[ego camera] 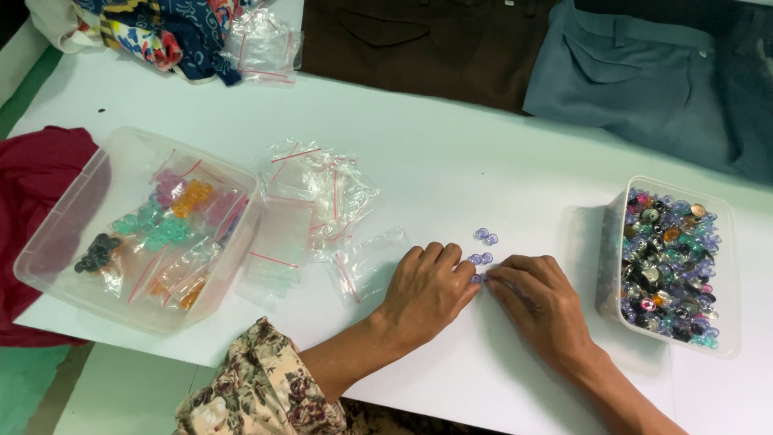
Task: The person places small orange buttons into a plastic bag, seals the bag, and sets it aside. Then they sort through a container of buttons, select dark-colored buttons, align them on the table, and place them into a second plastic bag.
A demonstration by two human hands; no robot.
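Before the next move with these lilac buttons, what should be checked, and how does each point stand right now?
1. Left hand and right hand meet at the buttons: ok.
2. Buttons lie on bare table, apart from other things: ok.
3. Empty bags beside the left hand: ok.
4. Mixed tub beside the right hand: ok.
5. Sorted tub open: ok.
6. Button pinched between fingers: cannot tell.

We seem to be in a tailoring workshop, folded trousers [644,72] along our white worktop [483,153], tub of mixed buttons [672,266], small zip bags [314,193], fabric scraps [153,32]
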